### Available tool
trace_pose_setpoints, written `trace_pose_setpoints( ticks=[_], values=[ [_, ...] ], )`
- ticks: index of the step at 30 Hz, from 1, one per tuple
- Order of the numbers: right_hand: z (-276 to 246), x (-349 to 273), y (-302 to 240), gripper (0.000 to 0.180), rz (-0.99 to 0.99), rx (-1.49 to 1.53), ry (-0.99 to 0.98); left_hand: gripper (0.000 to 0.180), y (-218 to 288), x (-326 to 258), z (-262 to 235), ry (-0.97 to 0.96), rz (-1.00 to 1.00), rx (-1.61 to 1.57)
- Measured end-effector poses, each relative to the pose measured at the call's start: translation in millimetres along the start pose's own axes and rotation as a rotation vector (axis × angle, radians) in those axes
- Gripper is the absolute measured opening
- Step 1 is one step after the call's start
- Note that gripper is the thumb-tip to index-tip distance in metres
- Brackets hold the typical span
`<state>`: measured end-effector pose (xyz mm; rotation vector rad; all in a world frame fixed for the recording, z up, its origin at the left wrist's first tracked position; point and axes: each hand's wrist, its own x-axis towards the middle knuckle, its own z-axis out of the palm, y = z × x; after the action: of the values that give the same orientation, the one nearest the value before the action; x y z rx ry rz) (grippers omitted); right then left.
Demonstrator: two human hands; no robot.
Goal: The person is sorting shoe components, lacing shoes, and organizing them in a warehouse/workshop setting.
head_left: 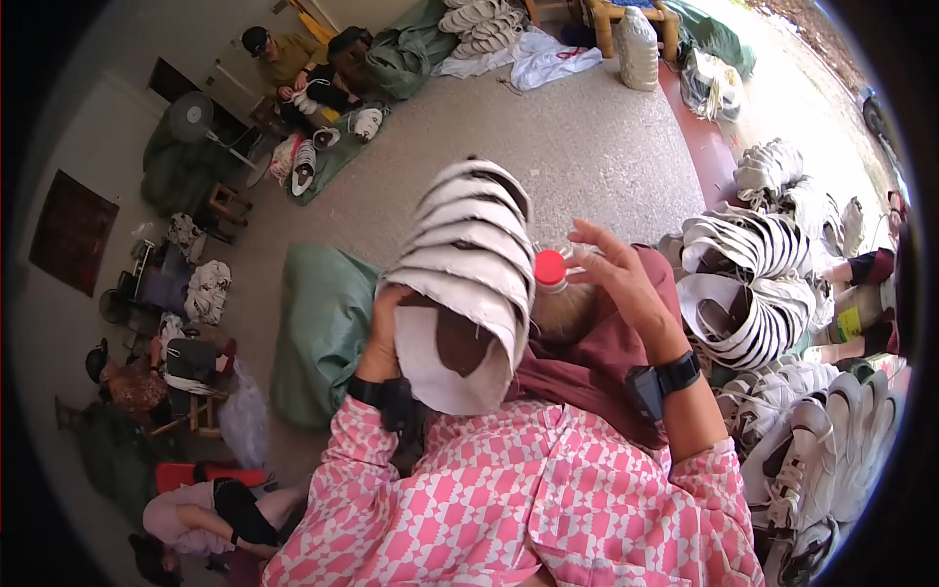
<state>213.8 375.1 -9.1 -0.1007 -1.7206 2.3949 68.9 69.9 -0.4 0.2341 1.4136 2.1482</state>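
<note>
A tall stack of nested white shoe uppers (468,245) stands tilted in front of my chest, its wide opening toward me and a brown inner piece showing. My left hand (380,333) is closed around the lower left side of the stack; part of its fingers is hidden behind the material. Just right of the stack is a clear bottle with a red cap (551,267), a tan rounded shape below it. My right hand (624,279) is raised beside the cap, fingers apart. Whether a fingertip touches the bottle I cannot tell.
Piled shoe uppers (753,264) and pale shoes (812,450) lie at my right. A green cloth bundle (318,338) rests at my left. Across the floor, a seated person (293,73) handles white pieces near a standing fan (193,115). A filled plastic bottle (638,51) stands at the back.
</note>
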Motion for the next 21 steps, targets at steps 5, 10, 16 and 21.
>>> trace_pose_setpoints(
  ticks=[5, 10, 16, 21],
  values=[
    [2.8, -5.7, -35.1, 0.063, 0.015, 0.163, 0.104, 0.059, 58.3, 0.3, 64.4, 0.202, 0.580, 0.538],
    [40.5, 23.2, -21.2, 0.081, 0.124, 0.276, 0.165, 0.082, 8.2, -19.7, 127.5, 0.185, 0.945, 1.556],
    [4.2, 16.5, -1.7, 0.058, 0.190, 0.464, 0.043, 0.096, -44.7, -46.8, 181.4, -0.354, 0.780, 1.621],
    [-17.5, 24.4, -20.3, 0.052, 0.035, 0.426, 0.183, 0.056, -49.3, -34.7, 178.5, -0.880, 0.738, 1.388]
  ],
)
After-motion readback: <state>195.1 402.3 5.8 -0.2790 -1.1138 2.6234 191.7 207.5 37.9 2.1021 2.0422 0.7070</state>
